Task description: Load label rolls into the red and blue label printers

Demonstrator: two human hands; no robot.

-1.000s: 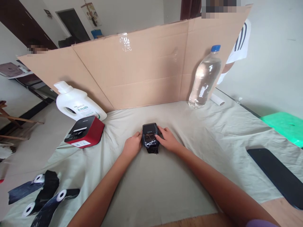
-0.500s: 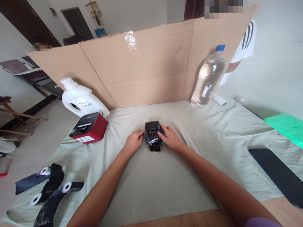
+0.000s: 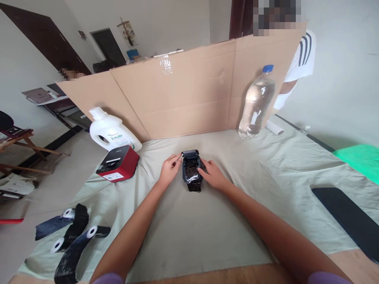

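Note:
A small black portable printer (image 3: 185, 169) lies on the cloth in front of me, its hinged lid (image 3: 190, 153) raised at the far end. Dark shiny paper (image 3: 194, 176) runs out over its near edge. My left hand (image 3: 171, 169) is closed, fingertips at the left corner of the lid. Gripping the printer's right side is my right hand (image 3: 212, 173), its thumb on the front near the paper. The inside of the printer looks dark, and I cannot make out what is in it.
A cardboard panel (image 3: 177, 98) stands behind. To the left are a white detergent bottle (image 3: 115, 132), a red and black printer (image 3: 120, 163) and several black paper rolls (image 3: 71, 248). A water bottle (image 3: 257, 106) and a phone (image 3: 346, 217) are on the right. A person's sleeve (image 3: 304, 55) shows behind.
The printer's lid has swung up and back, uncovering the inside. My left hand has lifted slightly with it, while my right hand stays on the printer. The camera view has shifted.

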